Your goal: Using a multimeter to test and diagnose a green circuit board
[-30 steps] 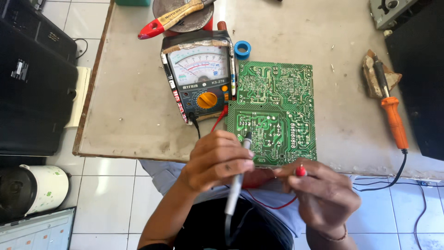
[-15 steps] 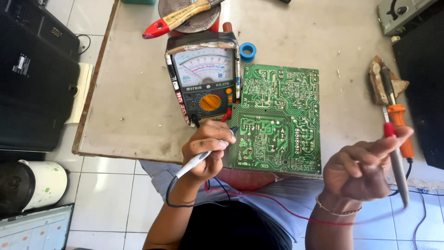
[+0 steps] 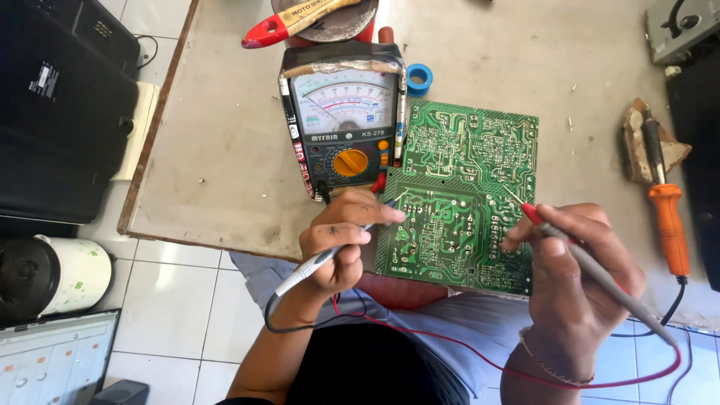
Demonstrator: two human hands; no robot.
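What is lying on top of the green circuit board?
On the green circuit board rest the tips of two probes: the left hand holds one, the right hand the red one. The hands cover its lower corners.

meter (image 3: 343,127) behind-left of board (image 3: 457,196) | soldering iron (image 3: 666,210) right | both on table (image 3: 225,135)

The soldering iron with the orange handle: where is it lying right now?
In the head view, the soldering iron lies at the right of the table, its tip on a small stand, right of the green circuit board.
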